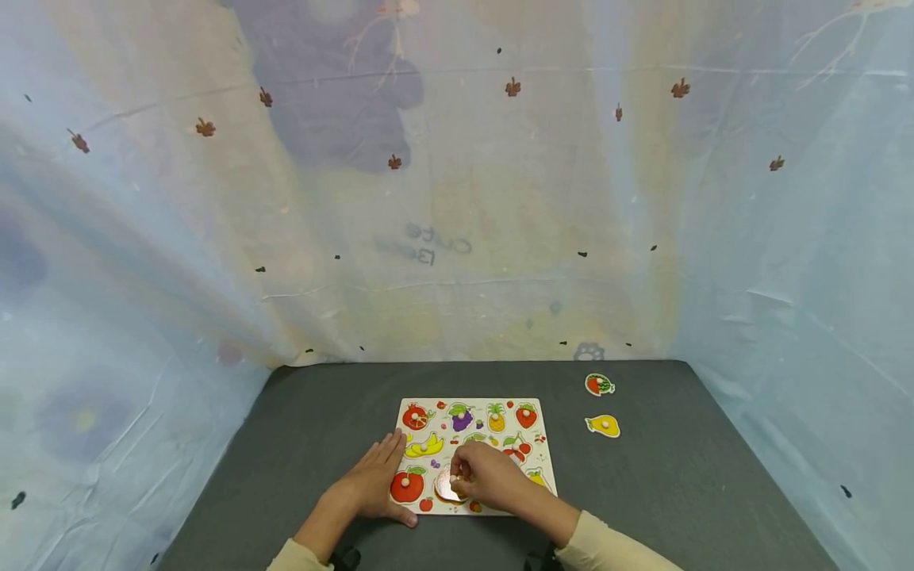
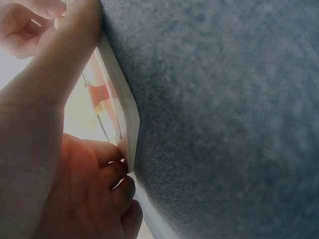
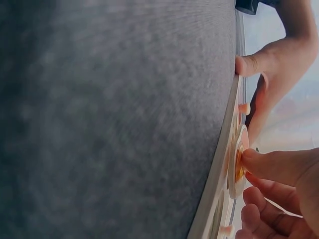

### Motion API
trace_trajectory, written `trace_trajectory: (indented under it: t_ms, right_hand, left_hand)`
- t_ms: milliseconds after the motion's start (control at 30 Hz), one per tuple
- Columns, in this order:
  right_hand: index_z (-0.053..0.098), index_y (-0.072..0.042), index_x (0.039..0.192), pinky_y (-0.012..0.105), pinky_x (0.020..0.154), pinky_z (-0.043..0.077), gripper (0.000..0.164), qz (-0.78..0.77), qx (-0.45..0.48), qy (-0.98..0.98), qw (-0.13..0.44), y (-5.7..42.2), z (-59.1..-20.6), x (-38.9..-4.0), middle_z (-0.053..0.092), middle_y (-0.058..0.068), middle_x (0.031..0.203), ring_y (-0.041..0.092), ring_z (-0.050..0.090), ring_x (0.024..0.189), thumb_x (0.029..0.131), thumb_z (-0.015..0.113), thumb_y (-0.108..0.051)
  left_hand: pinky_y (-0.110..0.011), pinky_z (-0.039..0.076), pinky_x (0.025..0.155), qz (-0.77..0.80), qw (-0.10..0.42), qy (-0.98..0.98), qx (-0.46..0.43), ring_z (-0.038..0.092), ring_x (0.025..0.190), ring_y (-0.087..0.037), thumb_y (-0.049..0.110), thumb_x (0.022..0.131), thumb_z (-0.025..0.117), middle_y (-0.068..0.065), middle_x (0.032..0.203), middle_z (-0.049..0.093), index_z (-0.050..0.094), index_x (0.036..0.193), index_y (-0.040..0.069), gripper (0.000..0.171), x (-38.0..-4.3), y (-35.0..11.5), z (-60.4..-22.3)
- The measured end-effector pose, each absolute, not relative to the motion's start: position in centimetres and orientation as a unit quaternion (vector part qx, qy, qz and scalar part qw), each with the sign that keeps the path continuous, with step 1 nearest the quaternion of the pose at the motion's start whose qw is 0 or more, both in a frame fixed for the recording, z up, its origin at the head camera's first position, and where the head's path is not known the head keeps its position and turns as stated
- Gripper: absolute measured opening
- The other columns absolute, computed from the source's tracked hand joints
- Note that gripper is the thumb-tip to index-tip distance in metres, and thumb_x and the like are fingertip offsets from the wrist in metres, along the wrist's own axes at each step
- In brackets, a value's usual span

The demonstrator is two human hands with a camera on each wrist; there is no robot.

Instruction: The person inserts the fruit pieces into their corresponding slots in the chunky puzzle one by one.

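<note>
A white fruit puzzle board [image 1: 431, 430] with knobbed pieces lies on the dark table. My left hand [image 1: 373, 477] rests against its left edge, fingers stretched up along that side and thumb by the lower corner. In the left wrist view its fingertips [image 2: 122, 191] touch the board's edge. My right hand [image 1: 491, 476] is over the lower middle, pinching a round puzzle piece [image 3: 238, 167] between thumb and fingers. Seen from the right wrist, this piece sits tilted at the board's surface; whether it is seated cannot be told. Glare blurs its picture in the head view.
To the right of the board lie a watermelon piece [image 1: 599, 385] and a yellow pear piece [image 1: 604, 426]. Apple [image 1: 408, 485], banana [image 1: 424, 446], grape [image 1: 460, 416] and pineapple [image 1: 496, 418] pieces sit on the board. A patterned curtain [image 1: 464, 198] surrounds the table [image 1: 321, 412].
</note>
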State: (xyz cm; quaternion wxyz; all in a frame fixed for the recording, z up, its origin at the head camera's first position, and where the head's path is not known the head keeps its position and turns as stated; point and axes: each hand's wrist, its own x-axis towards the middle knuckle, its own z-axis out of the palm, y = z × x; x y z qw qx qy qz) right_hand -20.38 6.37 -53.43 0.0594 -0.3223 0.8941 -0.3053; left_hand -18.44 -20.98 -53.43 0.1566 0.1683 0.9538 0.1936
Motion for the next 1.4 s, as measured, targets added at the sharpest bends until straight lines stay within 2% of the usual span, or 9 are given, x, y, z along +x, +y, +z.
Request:
trace_trajectory:
  t_ms: [233, 600, 1100, 1400]
  right_hand:
    - [0.07, -0.022, 0.09, 0.02, 0.059, 0.044, 0.018, -0.29, -0.318, 0.9, 0.065, 5.8, -53.5, -20.3, 0.055, -0.012, 0.079, 0.001, 0.048, 0.067, 0.09, 0.087, -0.021]
    - [0.068, -0.023, 0.089, 0.02, 0.059, 0.043, 0.02, -0.279, -0.313, 0.905, 0.07, 5.6, -53.6, -20.3, 0.054, -0.013, 0.078, 0.0, 0.048, 0.067, 0.09, 0.088, -0.023]
    - [0.068, -0.024, 0.088, 0.02, 0.055, 0.041, 0.02, -0.284, -0.304, 0.906, 0.075, 6.2, -53.3, -20.1, 0.053, -0.015, 0.075, 0.0, 0.048, 0.063, 0.091, 0.088, -0.027]
    - [0.068, -0.021, 0.088, 0.02, 0.054, 0.04, 0.02, -0.29, -0.313, 0.902, 0.074, 7.4, -52.9, -19.7, 0.052, -0.015, 0.074, -0.001, 0.046, 0.063, 0.09, 0.088, -0.019]
  left_hand:
    - [-0.056, 0.021, 0.132, 0.166, 0.158, 0.962, 0.151, 0.019, 0.164, -0.039, 0.06, 0.067, 0.098, -0.022, 0.176, 0.02, 0.024, 0.168, -0.004, 0.141, -18.3, -20.6, -52.8]
    - [-0.06, 0.016, 0.132, 0.185, 0.163, 0.955, 0.165, 0.016, 0.164, -0.043, 0.066, 0.066, 0.096, -0.025, 0.176, 0.018, 0.023, 0.167, -0.006, 0.144, -18.4, -20.7, -53.0]
    - [-0.059, 0.02, 0.132, 0.166, 0.154, 0.961, 0.158, 0.019, 0.163, -0.041, 0.065, 0.065, 0.097, -0.023, 0.176, 0.02, 0.025, 0.167, -0.005, 0.144, -18.6, -20.6, -53.3]
    - [-0.058, 0.018, 0.132, 0.168, 0.16, 0.96, 0.156, 0.017, 0.164, -0.04, 0.067, 0.065, 0.096, -0.022, 0.177, 0.018, 0.024, 0.168, -0.004, 0.145, -18.6, -20.6, -53.4]
